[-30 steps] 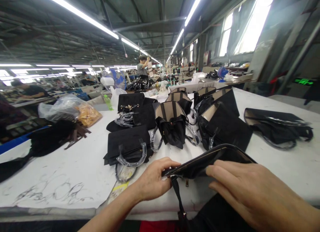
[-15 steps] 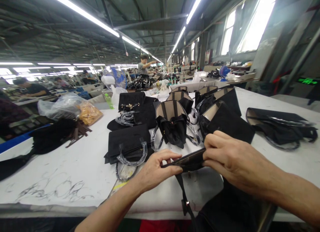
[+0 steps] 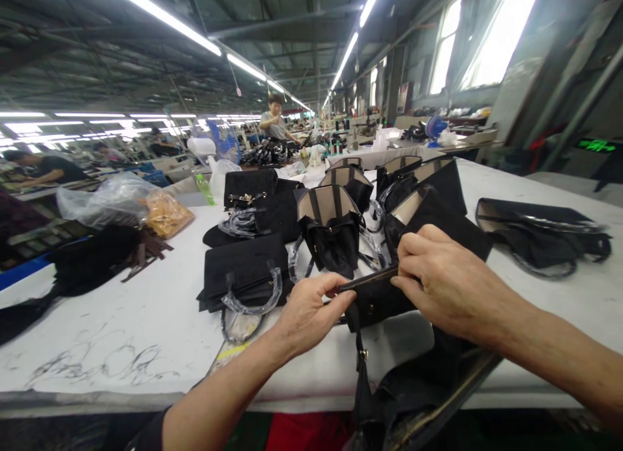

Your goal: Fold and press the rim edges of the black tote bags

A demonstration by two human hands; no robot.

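A black handbag [image 3: 379, 308] is stretched between my two hands at the table's near edge, its lower part hanging toward me. My left hand [image 3: 316, 308] pinches the left end of its upper edge between thumb and fingers. With thumb and bent fingers, my right hand [image 3: 433, 276] grips the same edge farther right. A narrow strap with a small gold fitting [image 3: 363, 353] dangles below my left hand. Just beyond stands an open black bag with a beige lining [image 3: 331, 230]. To the left lies a flat black bag [image 3: 246, 269] with plastic-wrapped handles.
On the white table [image 3: 97, 347], several more black bags stand behind and one bag [image 3: 540, 237] lies at right. Black fabric [image 3: 97, 263], brown strips [image 3: 146, 253] and a yellow bundle in plastic [image 3: 168, 214] lie at left. A co-worker [image 3: 276, 123] stands at the back.
Both hands have risen slightly with the handbag's edge. Its gap has narrowed and its front panel now faces me more. The co-worker at the back has lowered an outstretched arm.
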